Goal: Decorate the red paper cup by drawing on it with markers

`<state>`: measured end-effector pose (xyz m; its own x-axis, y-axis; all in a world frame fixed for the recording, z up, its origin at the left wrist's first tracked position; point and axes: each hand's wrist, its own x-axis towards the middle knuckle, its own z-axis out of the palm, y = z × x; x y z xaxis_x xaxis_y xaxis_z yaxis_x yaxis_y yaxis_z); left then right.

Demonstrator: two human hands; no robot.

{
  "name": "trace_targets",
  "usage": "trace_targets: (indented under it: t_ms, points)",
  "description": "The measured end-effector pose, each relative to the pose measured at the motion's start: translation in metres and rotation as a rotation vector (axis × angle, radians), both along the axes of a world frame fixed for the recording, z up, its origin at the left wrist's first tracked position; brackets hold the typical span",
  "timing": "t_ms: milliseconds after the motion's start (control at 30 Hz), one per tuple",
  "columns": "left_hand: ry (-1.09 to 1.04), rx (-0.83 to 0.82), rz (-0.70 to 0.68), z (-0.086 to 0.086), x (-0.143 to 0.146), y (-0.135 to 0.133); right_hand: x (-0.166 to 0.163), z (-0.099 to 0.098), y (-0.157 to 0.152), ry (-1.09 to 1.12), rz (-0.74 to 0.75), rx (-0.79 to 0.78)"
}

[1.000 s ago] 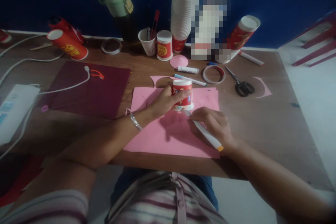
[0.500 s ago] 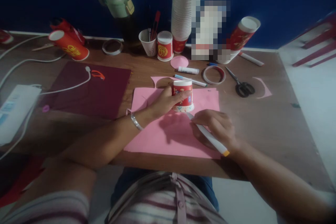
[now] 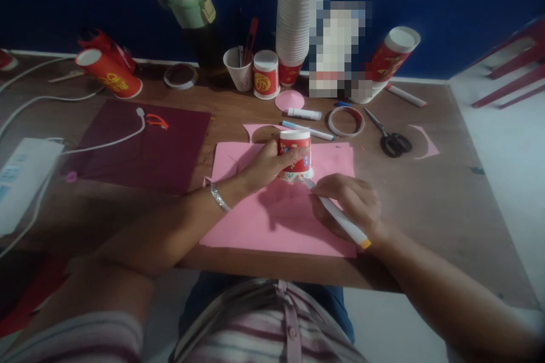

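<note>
A red patterned paper cup stands upside down on pink paper. My left hand is wrapped round its left side, with the thumb across the front. In my right hand is a white marker with an orange end, held slanting. Its tip reaches the foot of the cup at the front right; whether it touches the cup or the paper I cannot tell.
Behind the cup lie a blue-capped marker, a glue stick, a pink paper cone and a tape roll. Black-handled scissors are to the right. A cup stack stands at the back; a cable crosses the left.
The marker's tip has shifted slightly along the foot of the cup. My left hand and the cup keep their place, while the whole view has moved a little left.
</note>
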<state>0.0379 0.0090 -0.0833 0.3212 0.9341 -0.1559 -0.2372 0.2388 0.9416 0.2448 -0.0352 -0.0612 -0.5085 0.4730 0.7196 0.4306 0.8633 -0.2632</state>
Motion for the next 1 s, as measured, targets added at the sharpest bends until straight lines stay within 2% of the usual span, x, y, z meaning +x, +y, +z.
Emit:
trace_targets:
  t_ms: [300, 1000]
  points:
    - [-0.031, 0.005, -0.014, -0.0050, -0.0011, 0.0010, -0.0002, -0.0021, 0.0001, -0.006, 0.005, -0.001]
    - [0.020, 0.032, -0.005, 0.0006, 0.0000, 0.0015, 0.0016, -0.0032, -0.0005, -0.019, 0.004, -0.070]
